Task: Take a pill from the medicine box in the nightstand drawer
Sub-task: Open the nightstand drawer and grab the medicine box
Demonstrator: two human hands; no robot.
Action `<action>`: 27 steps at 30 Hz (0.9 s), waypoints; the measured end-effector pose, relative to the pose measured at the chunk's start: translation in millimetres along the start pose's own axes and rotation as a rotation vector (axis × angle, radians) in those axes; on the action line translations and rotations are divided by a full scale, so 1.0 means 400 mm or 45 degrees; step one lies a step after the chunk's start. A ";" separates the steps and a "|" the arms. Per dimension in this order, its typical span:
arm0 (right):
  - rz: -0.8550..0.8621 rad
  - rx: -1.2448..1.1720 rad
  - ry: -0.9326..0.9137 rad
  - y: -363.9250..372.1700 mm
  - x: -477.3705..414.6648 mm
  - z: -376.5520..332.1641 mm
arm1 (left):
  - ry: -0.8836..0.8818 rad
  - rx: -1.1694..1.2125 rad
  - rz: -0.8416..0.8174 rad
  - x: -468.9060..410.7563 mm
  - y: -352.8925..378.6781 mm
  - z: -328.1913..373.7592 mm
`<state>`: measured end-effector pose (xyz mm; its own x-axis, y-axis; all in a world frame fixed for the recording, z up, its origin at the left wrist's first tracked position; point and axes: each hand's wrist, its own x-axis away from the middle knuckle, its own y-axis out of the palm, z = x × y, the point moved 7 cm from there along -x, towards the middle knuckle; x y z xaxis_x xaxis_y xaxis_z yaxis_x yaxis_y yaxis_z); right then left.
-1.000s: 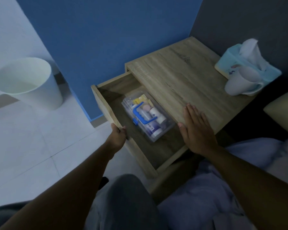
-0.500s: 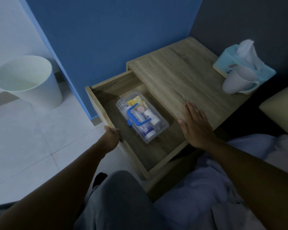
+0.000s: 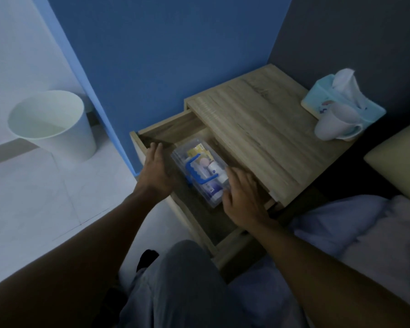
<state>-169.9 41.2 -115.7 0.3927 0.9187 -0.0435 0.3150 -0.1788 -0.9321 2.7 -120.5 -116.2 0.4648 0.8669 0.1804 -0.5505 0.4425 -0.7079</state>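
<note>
The wooden nightstand (image 3: 265, 129) has its drawer (image 3: 173, 129) pulled out toward me. Inside lies a clear plastic medicine box (image 3: 200, 170) with a blue handle; small bottles and packets show through its lid. My left hand (image 3: 155, 169) hovers open over the drawer's left side, just left of the box. My right hand (image 3: 243, 197) is open at the box's near right corner, fingers spread; I cannot tell whether it touches the box. Neither hand holds anything.
A blue tissue box (image 3: 341, 100) and a white mug (image 3: 336, 125) on its side stand at the nightstand's back right. A white bin (image 3: 52, 124) stands on the floor to the left. Bedding (image 3: 365, 233) and my knee (image 3: 187, 280) lie close below.
My left hand let go of the drawer front and moved in over the drawer. My right hand left the nightstand top and came down to the box's near corner.
</note>
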 end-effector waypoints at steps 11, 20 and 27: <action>-0.154 -0.304 0.750 0.111 -0.023 0.078 | -0.153 0.096 -0.271 -0.168 0.096 0.021; 0.026 -0.659 1.018 0.127 -0.008 0.088 | -0.320 0.401 -0.145 -0.188 0.129 -0.019; 0.035 -0.870 0.963 0.078 0.039 0.063 | -0.274 0.428 -0.067 -0.110 0.045 0.015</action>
<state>-175.8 58.7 -154.4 0.7757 0.4899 0.3979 0.6307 -0.5769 -0.5190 -31.7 -149.5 -132.9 0.3619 0.8536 0.3747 -0.7426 0.5070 -0.4376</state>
